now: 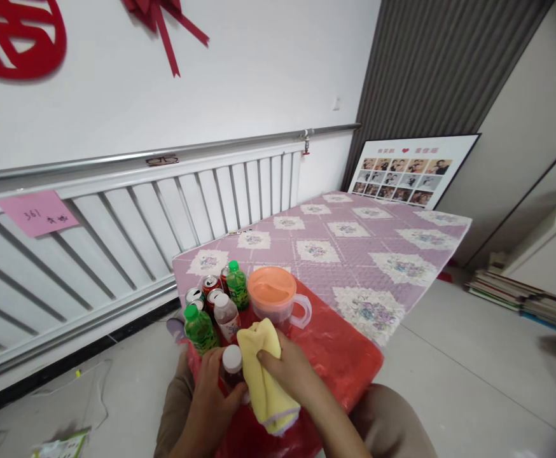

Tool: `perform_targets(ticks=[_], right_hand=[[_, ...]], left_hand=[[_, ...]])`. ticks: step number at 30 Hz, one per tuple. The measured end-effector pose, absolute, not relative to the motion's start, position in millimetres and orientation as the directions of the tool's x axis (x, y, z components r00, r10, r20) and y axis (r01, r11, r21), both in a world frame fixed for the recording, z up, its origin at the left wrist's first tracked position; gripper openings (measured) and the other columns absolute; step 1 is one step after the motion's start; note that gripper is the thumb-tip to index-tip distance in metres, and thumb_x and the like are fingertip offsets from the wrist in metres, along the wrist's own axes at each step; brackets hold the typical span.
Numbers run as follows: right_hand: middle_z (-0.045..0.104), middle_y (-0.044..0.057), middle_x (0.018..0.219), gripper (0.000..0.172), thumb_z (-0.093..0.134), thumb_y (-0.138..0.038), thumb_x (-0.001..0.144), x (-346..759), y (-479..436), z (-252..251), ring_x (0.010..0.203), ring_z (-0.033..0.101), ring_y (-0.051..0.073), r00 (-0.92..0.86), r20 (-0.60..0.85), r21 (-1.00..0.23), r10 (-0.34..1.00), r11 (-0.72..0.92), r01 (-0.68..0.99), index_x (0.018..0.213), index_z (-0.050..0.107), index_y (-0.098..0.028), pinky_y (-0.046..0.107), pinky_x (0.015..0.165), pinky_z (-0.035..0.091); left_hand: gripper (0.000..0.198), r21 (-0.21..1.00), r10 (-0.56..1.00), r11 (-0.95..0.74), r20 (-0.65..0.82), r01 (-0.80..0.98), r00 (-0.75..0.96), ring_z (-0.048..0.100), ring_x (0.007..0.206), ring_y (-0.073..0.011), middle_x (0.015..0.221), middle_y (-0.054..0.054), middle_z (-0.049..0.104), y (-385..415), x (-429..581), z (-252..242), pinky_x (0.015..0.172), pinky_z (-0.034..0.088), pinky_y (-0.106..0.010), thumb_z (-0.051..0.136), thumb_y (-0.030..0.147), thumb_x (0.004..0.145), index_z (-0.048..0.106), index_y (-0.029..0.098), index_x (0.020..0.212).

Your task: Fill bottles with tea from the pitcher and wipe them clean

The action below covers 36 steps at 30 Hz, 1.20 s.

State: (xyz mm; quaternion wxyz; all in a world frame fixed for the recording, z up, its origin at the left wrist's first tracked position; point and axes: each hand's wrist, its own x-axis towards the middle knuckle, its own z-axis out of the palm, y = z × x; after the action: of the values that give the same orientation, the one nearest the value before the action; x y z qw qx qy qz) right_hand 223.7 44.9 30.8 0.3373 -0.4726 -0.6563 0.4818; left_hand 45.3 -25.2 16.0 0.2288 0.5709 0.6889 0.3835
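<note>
Bottle [233, 364]: small, white cap, dark contents; it stands upright at the near edge of the red sheet [345, 350], between your hands.
Left hand [211, 397]: your fingers are wrapped round the bottle's body, closed on it below the cap.
Right hand [291, 372]: your fingers are curled over the yellow cloth [264, 375], pressing it to the bottle's side.
Handling: the bottle looks like light, smooth plastic that is likely slippery and gives if squeezed. The cloth is soft and limp.
Hold: the body, under the shoulder, seems the surest place to grip.
Nearby: green bottles [200, 328], cans [210, 284] and a pitcher [276, 294] are close behind.
</note>
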Motion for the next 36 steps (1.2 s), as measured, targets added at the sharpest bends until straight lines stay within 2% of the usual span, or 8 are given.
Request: perform_targets(ticks=[3, 6, 11, 17, 21, 30, 33, 36], right_hand=[[0.071, 0.008, 0.110, 0.040, 0.053, -0.024, 0.079, 224.3, 45.6, 15.1, 0.097, 0.066, 0.024, -0.324, -0.057, -0.932, 0.944, 0.066, 0.358, 0.118, 0.059, -0.019, 0.036, 0.085, 0.048], [0.072, 0.011, 0.107, 0.038, 0.052, -0.023, 0.077, 230.1, 41.9, -3.8, 0.094, 0.067, 0.026, -0.317, -0.113, -0.904, 0.942, 0.036, 0.426, 0.113, 0.061, -0.015, 0.036, 0.082, 0.049], [0.074, 0.012, 0.099, 0.031, 0.056, -0.020, 0.072, 238.1, 34.2, -14.4, 0.088, 0.068, 0.026, -0.341, -0.148, -0.893, 0.928, 0.022, 0.450, 0.102, 0.065, -0.014, 0.036, 0.078, 0.049], [0.071, 0.010, 0.110, 0.038, 0.055, -0.029, 0.080, 234.9, 42.4, 24.0, 0.094, 0.067, 0.025, -0.344, -0.075, -0.934, 0.936, 0.055, 0.352, 0.117, 0.057, -0.018, 0.036, 0.082, 0.049], [0.071, 0.007, 0.109, 0.037, 0.056, -0.028, 0.080, 225.9, 46.5, 31.3, 0.094, 0.066, 0.023, -0.374, -0.041, -0.959, 0.927, 0.068, 0.274, 0.115, 0.059, -0.020, 0.035, 0.081, 0.050], [0.073, 0.011, 0.103, 0.035, 0.052, -0.021, 0.075, 234.0, 34.7, -26.0, 0.092, 0.068, 0.025, -0.354, -0.161, -0.898, 0.921, 0.012, 0.439, 0.108, 0.063, -0.015, 0.034, 0.080, 0.050], [0.074, 0.010, 0.101, 0.033, 0.055, -0.020, 0.072, 238.2, 28.4, -27.4, 0.090, 0.068, 0.025, -0.358, -0.156, -0.891, 0.920, 0.025, 0.453, 0.103, 0.066, -0.016, 0.033, 0.080, 0.050], [0.072, 0.012, 0.108, 0.039, 0.055, -0.024, 0.076, 238.0, 27.7, -15.8, 0.097, 0.067, 0.026, -0.330, -0.127, -0.895, 0.935, 0.036, 0.445, 0.114, 0.062, -0.015, 0.035, 0.085, 0.049]], left_hand=[[0.049, 0.821, 0.975, -0.022, 0.144, 0.571, -0.169, 0.058, 0.111, -0.0302, 0.116, -0.008, 0.062, -22.0, 39.4, 17.0, 0.099, 0.046, -0.048, 0.064, 0.016, 0.064, 0.058, 0.020, 0.113], [0.060, 0.866, 0.991, -0.100, 0.128, 0.491, -0.025, 0.052, 0.122, -0.0288, 0.127, -0.010, 0.059, -17.1, 27.5, 15.6, 0.109, 0.039, -0.046, 0.058, 0.007, 0.062, 0.054, 0.019, 0.121], [0.071, 0.880, 0.991, -0.088, 0.030, 0.466, 0.130, 0.047, 0.130, -0.0286, 0.135, -0.011, 0.055, -9.6, 12.8, 16.4, 0.115, 0.029, -0.049, 0.054, 0.002, 0.060, 0.048, 0.018, 0.129], [0.073, 0.888, 0.984, -0.096, 0.018, 0.450, 0.176, 0.043, 0.133, -0.0284, 0.140, -0.012, 0.051, -10.4, 12.5, 17.7, 0.116, 0.027, -0.050, 0.051, 0.000, 0.061, 0.045, 0.019, 0.132], [0.076, 0.879, 0.975, -0.115, 0.010, 0.463, 0.224, 0.043, 0.133, -0.0276, 0.140, -0.011, 0.050, -10.4, 12.5, 22.3, 0.116, 0.028, -0.048, 0.049, -0.002, 0.060, 0.043, 0.019, 0.133], [0.074, 0.879, 0.969, -0.091, -0.031, 0.468, 0.247, 0.039, 0.136, -0.0276, 0.143, -0.011, 0.047, -5.2, 5.8, 14.5, 0.118, 0.024, -0.048, 0.050, -0.001, 0.062, 0.043, 0.019, 0.133], [0.076, 0.877, 0.967, -0.108, -0.016, 0.469, 0.253, 0.040, 0.136, -0.0272, 0.143, -0.010, 0.048, -4.3, 4.9, 12.0, 0.118, 0.024, -0.048, 0.049, -0.002, 0.060, 0.043, 0.020, 0.133], [0.075, 0.877, 0.966, -0.108, -0.019, 0.468, 0.258, 0.041, 0.135, -0.0268, 0.142, -0.010, 0.049, -4.6, 4.7, 11.8, 0.118, 0.026, -0.047, 0.049, -0.001, 0.061, 0.044, 0.019, 0.133]])
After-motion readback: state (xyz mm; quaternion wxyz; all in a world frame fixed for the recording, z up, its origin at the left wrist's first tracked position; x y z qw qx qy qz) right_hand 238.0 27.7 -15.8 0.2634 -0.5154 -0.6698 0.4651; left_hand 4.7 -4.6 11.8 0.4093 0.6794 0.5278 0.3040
